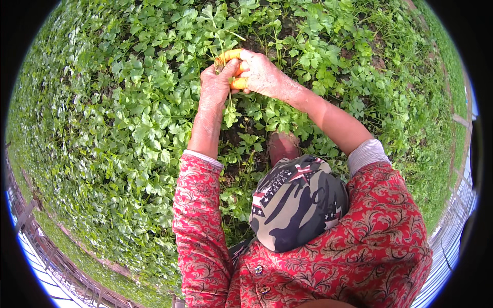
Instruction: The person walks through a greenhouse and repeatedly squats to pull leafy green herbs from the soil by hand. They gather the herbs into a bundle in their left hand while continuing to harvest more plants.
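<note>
My hands meet in front of me, over a dense bed of leafy green plants that look like celery or parsley. Between the fingers of my left hand [215,86] are thin plucked stems [220,42] with leaves at the upper end. One leafy sprig [231,115] hangs below the hands. My right hand [264,75] has orange coverings [239,82] on several fingers, and these fingers pinch the same stems beside the left thumb. A small brownish tangle, perhaps roots, shows where the fingertips meet. The fingers partly hide the stems.
Leafy plants [127,134] surround me, with dark soil between them. Camouflage-print cloth [300,208] bearing writing lies below my arms, apparently over a bent knee. Beyond it is a reddish boot [284,146]. Sheeting and a frame [460,200] line the bed's far edges.
</note>
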A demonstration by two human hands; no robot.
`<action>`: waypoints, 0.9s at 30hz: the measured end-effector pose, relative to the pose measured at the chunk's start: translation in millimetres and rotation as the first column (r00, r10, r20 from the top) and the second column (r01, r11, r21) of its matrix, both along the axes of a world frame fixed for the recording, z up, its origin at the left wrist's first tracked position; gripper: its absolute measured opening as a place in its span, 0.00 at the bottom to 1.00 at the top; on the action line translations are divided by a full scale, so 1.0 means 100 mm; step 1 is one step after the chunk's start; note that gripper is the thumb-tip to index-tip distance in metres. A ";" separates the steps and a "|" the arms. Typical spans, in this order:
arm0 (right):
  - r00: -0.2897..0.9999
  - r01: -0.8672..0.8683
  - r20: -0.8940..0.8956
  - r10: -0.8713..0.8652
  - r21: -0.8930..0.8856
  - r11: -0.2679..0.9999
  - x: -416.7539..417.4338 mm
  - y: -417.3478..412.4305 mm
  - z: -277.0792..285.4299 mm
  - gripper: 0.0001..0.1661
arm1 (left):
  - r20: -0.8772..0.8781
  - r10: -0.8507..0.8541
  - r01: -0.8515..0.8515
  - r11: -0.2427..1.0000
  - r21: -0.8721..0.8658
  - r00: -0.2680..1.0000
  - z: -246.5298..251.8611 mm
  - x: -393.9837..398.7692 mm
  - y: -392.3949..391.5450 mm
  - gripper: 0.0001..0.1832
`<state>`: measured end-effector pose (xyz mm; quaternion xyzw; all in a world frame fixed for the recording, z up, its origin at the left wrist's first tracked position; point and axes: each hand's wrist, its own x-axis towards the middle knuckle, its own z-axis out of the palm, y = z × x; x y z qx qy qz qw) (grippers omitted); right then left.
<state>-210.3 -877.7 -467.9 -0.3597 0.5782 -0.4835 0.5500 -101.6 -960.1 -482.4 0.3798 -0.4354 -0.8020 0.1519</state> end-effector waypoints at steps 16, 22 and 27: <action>0.909 0.410 -0.081 -0.409 -0.006 0.912 -1.84 0.66 -0.38 0.17 | -0.096 0.073 -0.066 0.995 0.075 0.993 -0.01 0.15 0.00 0.10; 0.982 -0.073 -0.164 0.096 0.139 0.988 -1.44 0.81 -0.09 0.12 | -0.225 0.112 -0.065 0.976 0.205 0.968 0.27 0.35 0.05 0.12; 0.430 0.054 -0.889 0.155 0.197 0.979 -1.27 0.81 -0.13 0.11 | -0.268 0.120 -0.052 0.967 0.248 0.956 0.36 0.49 0.15 0.16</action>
